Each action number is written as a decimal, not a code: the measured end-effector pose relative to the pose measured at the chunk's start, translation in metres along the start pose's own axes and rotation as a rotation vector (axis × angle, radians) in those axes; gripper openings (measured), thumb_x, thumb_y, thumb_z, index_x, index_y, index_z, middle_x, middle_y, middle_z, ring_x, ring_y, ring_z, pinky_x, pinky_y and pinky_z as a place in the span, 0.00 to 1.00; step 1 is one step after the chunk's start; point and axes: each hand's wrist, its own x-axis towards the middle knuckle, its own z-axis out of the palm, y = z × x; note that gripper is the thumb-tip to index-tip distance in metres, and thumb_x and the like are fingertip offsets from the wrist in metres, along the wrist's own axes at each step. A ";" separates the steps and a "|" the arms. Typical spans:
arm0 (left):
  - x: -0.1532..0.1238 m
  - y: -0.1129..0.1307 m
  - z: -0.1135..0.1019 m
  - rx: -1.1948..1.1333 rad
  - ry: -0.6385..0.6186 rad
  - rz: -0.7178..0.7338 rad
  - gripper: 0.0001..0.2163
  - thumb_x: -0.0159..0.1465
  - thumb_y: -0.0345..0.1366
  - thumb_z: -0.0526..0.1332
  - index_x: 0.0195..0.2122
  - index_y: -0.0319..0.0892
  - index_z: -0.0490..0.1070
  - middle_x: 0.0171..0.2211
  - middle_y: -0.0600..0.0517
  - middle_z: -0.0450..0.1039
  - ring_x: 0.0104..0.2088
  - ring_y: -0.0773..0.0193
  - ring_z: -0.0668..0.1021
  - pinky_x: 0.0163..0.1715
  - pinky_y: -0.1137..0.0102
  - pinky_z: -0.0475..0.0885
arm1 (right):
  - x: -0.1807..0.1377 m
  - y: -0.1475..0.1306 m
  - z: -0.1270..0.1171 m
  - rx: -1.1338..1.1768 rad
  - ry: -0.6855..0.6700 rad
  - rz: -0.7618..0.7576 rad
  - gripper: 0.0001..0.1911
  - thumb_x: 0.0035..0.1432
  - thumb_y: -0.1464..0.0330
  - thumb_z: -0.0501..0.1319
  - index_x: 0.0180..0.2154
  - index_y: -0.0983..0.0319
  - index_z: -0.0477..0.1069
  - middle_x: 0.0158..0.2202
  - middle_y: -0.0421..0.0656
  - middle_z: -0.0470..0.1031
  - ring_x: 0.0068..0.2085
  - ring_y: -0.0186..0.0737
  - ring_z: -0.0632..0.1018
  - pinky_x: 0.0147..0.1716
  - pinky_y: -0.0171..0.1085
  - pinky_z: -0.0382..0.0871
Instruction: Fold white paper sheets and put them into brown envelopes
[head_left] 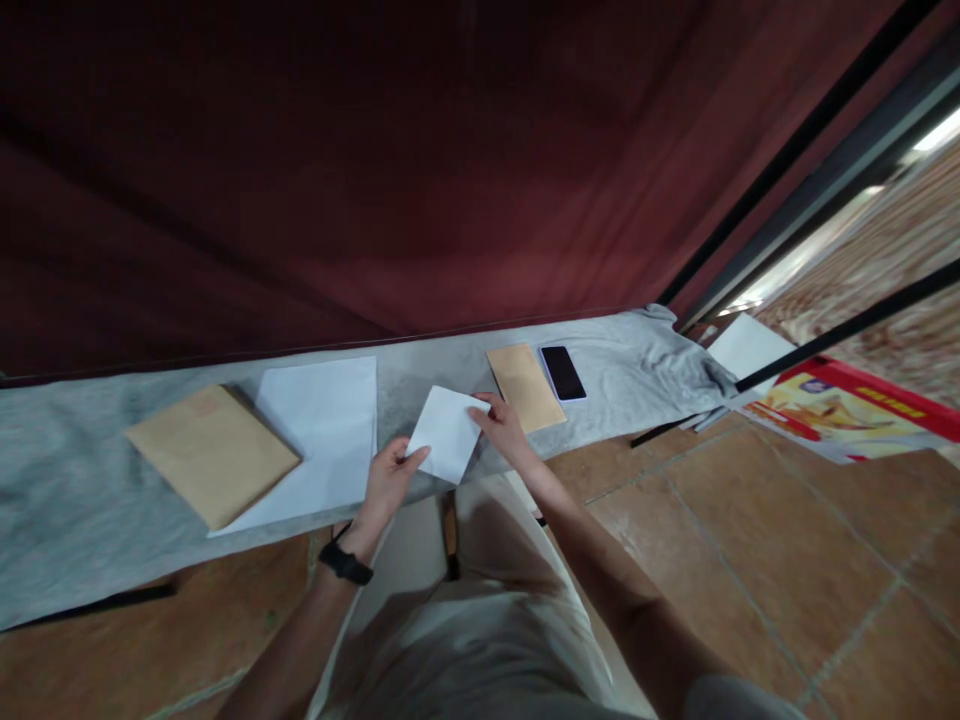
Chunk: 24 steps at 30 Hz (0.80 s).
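A folded white paper (447,432) is held up between both hands over the front edge of a grey cloth (67,500). My left hand (388,484) grips the paper's lower left edge, thumb on top. My right hand (501,428) pinches its right edge. A black band sits on my left wrist. Left of the hands lies a stack of white sheets (319,440), with a large brown envelope (212,453) partly over it. A smaller brown envelope (524,386) lies just beyond my right hand.
A black phone (562,372) lies face up next to the small envelope. The cloth bunches at its right end, near a white sheet (748,346) and a red and yellow printed poster (855,410). Dark red fabric hangs behind. Terracotta floor tiles spread to the right.
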 end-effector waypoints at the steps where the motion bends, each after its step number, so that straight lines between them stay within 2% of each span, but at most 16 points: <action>1: -0.002 0.001 0.003 -0.040 0.001 -0.030 0.21 0.47 0.56 0.71 0.27 0.44 0.73 0.23 0.56 0.73 0.25 0.65 0.72 0.25 0.71 0.66 | -0.003 0.004 0.001 0.076 -0.012 0.066 0.18 0.55 0.55 0.65 0.43 0.59 0.74 0.32 0.39 0.77 0.31 0.37 0.76 0.29 0.33 0.72; 5: -0.010 0.004 0.010 -0.160 0.021 -0.122 0.24 0.45 0.56 0.73 0.33 0.42 0.75 0.31 0.51 0.79 0.30 0.62 0.77 0.28 0.71 0.69 | -0.017 0.019 0.007 0.236 -0.109 0.240 0.19 0.48 0.53 0.69 0.35 0.60 0.76 0.27 0.37 0.75 0.27 0.35 0.75 0.25 0.33 0.73; 10: -0.017 0.002 0.012 -0.200 0.035 -0.173 0.26 0.44 0.56 0.74 0.35 0.41 0.75 0.35 0.50 0.80 0.33 0.61 0.79 0.28 0.71 0.71 | -0.027 0.032 0.011 0.210 -0.070 0.295 0.14 0.47 0.55 0.69 0.28 0.59 0.76 0.23 0.36 0.75 0.24 0.34 0.73 0.23 0.33 0.72; 16: -0.022 0.000 0.009 -0.282 -0.006 -0.245 0.26 0.44 0.54 0.74 0.37 0.41 0.75 0.33 0.51 0.80 0.29 0.63 0.80 0.28 0.71 0.72 | -0.027 0.034 0.013 0.218 -0.016 0.309 0.16 0.45 0.53 0.70 0.29 0.58 0.75 0.24 0.36 0.75 0.25 0.37 0.75 0.24 0.35 0.73; 21: -0.018 0.000 0.002 -0.191 -0.051 -0.190 0.22 0.45 0.54 0.73 0.30 0.42 0.74 0.25 0.53 0.77 0.25 0.65 0.77 0.26 0.71 0.70 | -0.030 0.028 0.013 0.237 -0.025 0.310 0.18 0.44 0.53 0.70 0.32 0.59 0.75 0.26 0.37 0.76 0.26 0.38 0.76 0.26 0.38 0.75; 24: -0.014 0.002 -0.004 -0.127 -0.088 -0.162 0.21 0.44 0.54 0.73 0.26 0.43 0.72 0.22 0.55 0.75 0.23 0.65 0.75 0.25 0.71 0.70 | -0.032 0.021 0.007 0.268 -0.009 0.296 0.22 0.43 0.52 0.71 0.37 0.59 0.76 0.30 0.38 0.77 0.28 0.39 0.78 0.28 0.39 0.76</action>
